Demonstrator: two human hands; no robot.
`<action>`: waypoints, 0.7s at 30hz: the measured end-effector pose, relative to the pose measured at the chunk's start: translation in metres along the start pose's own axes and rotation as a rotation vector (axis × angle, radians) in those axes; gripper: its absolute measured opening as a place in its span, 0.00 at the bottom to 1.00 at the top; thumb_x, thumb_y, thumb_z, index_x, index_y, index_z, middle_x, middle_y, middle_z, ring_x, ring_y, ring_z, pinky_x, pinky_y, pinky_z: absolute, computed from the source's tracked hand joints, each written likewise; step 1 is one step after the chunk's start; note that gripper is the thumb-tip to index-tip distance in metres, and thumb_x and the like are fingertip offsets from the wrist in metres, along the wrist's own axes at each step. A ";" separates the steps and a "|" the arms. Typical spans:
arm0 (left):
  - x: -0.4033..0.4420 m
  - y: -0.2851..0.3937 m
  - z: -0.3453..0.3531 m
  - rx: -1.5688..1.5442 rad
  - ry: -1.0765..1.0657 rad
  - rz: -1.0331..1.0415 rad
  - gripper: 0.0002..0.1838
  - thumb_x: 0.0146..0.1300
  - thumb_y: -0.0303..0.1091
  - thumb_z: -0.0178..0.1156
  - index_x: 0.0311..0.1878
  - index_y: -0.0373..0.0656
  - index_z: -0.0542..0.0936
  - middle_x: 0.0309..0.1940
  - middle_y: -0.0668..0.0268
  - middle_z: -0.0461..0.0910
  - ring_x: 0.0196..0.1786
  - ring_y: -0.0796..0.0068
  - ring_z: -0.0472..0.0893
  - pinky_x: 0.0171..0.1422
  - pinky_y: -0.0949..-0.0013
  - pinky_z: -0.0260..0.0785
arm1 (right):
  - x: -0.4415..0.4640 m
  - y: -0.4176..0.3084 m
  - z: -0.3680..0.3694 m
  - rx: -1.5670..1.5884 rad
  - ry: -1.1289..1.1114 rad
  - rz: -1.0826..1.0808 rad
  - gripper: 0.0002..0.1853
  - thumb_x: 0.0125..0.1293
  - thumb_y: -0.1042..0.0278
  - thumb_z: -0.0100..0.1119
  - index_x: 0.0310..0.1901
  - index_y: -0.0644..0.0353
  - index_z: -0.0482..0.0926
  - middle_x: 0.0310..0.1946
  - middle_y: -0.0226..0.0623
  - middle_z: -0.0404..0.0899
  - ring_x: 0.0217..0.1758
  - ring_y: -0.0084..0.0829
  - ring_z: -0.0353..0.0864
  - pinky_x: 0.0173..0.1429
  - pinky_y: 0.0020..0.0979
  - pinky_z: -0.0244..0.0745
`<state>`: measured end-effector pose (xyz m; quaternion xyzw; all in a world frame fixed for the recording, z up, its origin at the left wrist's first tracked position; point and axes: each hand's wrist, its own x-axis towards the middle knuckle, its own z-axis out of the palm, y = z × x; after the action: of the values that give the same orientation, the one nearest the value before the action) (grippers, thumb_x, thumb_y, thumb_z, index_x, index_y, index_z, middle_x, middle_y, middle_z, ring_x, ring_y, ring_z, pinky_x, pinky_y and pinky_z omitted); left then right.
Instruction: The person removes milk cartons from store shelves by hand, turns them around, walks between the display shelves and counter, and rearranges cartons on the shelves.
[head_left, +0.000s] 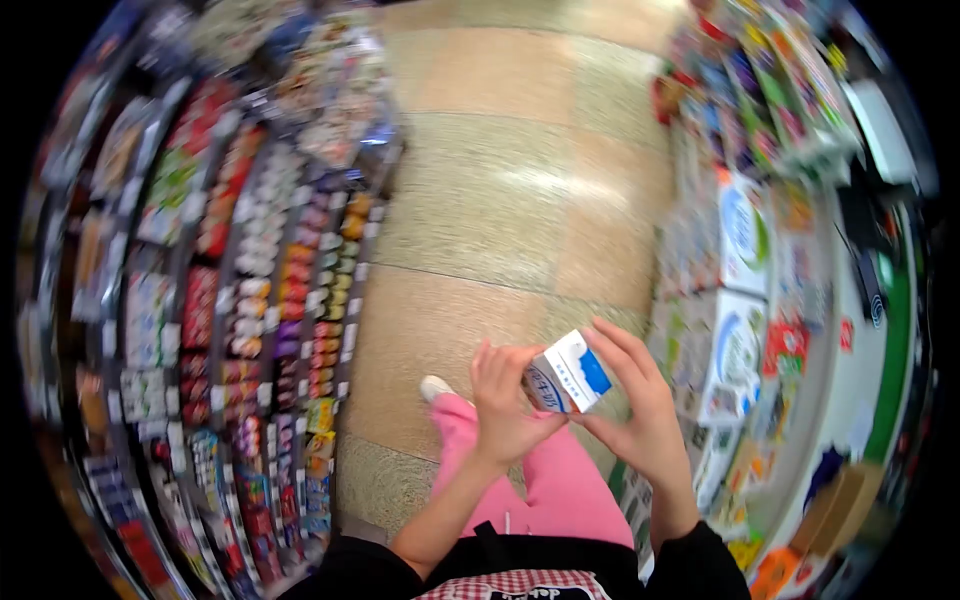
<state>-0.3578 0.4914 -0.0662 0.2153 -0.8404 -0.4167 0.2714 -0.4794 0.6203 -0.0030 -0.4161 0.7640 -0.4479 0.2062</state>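
Note:
A small white carton with blue lettering and a blue patch on one face is held up in front of my body, tilted. My left hand grips its left side, fingers behind it and thumb along the lower edge. My right hand curves around the other side. Its fingertips and thumb meet the carton's upper and lower right edges, with a gap at the palm. The print is too small to read surely.
Shelves of packaged goods line the left side. On the right, stacked white boxes stand beside a counter with a brown cardboard box. A tiled floor runs between them. My pink trousers and a white shoe show below.

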 end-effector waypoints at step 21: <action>-0.014 -0.215 -0.400 0.655 1.046 -0.200 0.47 0.39 0.52 0.83 0.63 0.42 0.75 0.52 0.61 0.76 0.55 0.57 0.73 0.60 0.54 0.59 | 0.213 -0.277 0.405 0.427 -0.431 -0.185 0.29 0.55 0.87 0.68 0.61 0.63 0.77 0.53 0.42 0.77 0.48 0.36 0.89 0.43 0.29 0.89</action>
<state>-0.0633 0.1455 -0.0439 0.5406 -0.6562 -0.0003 0.5264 -0.1970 0.1674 0.0386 -0.5167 0.5501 -0.5164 0.4045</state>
